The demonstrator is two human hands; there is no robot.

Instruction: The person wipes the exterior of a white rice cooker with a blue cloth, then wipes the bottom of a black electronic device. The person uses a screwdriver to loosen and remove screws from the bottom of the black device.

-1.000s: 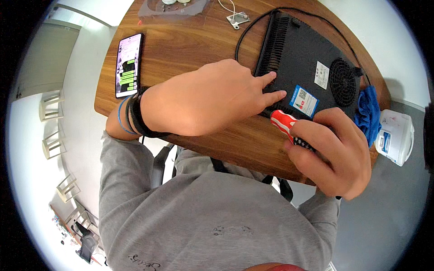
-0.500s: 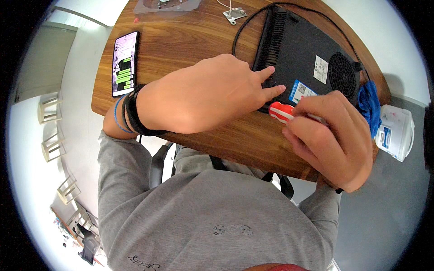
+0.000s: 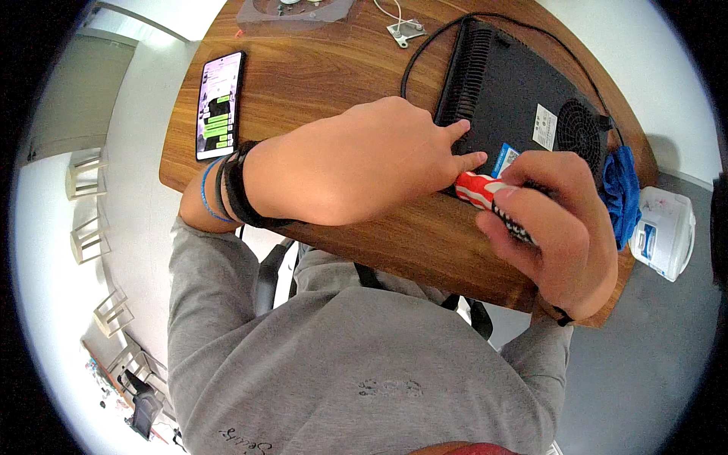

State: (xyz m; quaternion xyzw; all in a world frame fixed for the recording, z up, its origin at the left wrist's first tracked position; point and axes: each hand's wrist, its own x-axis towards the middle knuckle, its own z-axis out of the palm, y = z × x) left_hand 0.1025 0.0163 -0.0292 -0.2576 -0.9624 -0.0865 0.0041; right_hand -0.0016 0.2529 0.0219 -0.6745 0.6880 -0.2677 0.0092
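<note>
A black induction cooker [image 3: 516, 83] lies bottom up on the table, its vent slots and round fan grille showing. My left hand [image 3: 371, 163] rests at its near left edge, two fingers stretched out over the casing; the other fingers are hidden beneath the hand. Close beside those fingertips, my right hand [image 3: 565, 231] is closed around a screwdriver [image 3: 476, 189] with a red and white striped handle and a black, white-dotted part. Its shaft and tip cannot be seen. A blue and a white label stick to the cooker's underside.
A lit phone [image 3: 220, 106] lies at the table's left. At the back are a clear plastic tray [image 3: 296, 17] and a small metal plate with a white wire [image 3: 406, 32]. A black cord [image 3: 413, 64] loops round the cooker. A blue cloth [image 3: 622, 197] and a white box [image 3: 663, 231] are at right.
The screwdriver has turned in my right hand, now showing its dotted part, and the right fingers have shifted. My left hand stays on the cooker. The whole view has shifted slightly.
</note>
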